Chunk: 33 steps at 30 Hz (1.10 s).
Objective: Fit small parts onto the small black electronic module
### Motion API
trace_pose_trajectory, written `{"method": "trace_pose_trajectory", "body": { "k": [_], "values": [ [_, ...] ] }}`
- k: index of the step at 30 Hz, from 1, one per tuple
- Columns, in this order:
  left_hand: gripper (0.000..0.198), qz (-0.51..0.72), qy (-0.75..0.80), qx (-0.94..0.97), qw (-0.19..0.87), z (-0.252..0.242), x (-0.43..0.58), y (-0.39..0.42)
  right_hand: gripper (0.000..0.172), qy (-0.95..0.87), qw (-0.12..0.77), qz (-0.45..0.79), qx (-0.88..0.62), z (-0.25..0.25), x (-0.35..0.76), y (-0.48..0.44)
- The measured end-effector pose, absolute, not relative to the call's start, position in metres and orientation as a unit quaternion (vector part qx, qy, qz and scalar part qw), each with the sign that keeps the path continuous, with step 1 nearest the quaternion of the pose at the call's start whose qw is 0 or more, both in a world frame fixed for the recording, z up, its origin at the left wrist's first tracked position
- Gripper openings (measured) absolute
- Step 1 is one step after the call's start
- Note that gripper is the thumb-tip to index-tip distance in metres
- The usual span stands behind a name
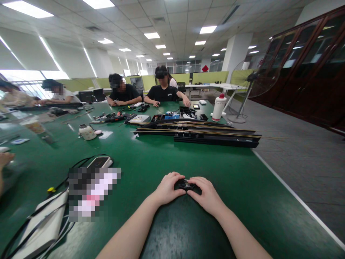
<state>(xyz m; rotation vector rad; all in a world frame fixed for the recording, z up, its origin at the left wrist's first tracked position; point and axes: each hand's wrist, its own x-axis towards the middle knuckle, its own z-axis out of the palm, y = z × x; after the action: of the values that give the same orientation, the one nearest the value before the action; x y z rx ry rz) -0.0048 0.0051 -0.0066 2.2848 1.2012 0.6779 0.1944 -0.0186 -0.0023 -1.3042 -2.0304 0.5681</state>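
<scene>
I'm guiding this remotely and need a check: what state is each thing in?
Black part, held between both hands
Left hand, gripping its left end
Right hand, gripping its right end
White bottle, upright, red cap on
Black rails, lying on the green table
Ceiling lights, lit
Cabinet doors, shut
Window blinds, lowered partway
Standing fan, upright; cannot tell if it spins

Ceiling lights (208,29) shine over your green worktop (140,158)

On your left, pale blinds (18,48) shade the windows (27,75); ahead stand yellow-green partitions (210,77) and a white pillar (236,54). On your right, dark glass-doored cabinets (309,72) border grey flooring (296,162).
</scene>
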Motion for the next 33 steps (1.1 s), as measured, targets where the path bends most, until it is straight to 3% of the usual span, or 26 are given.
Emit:
{"method": "trace_pose_trajectory", "body": {
  "k": [13,33],
  "values": [
    [0.046,0.232,0.433,0.837,0.242,-0.0031,-0.0067,0.0036,0.016,-0.735,0.364,0.273,-0.503,0.0003,0.1958,-0.0169],
    [0.048,0.229,0.447,0.828,0.249,-0.0007,-0.0048,0.0027,0.021,-0.637,0.421,0.379,-0.523,0.0047,0.2012,-0.0148]
  ]
}}
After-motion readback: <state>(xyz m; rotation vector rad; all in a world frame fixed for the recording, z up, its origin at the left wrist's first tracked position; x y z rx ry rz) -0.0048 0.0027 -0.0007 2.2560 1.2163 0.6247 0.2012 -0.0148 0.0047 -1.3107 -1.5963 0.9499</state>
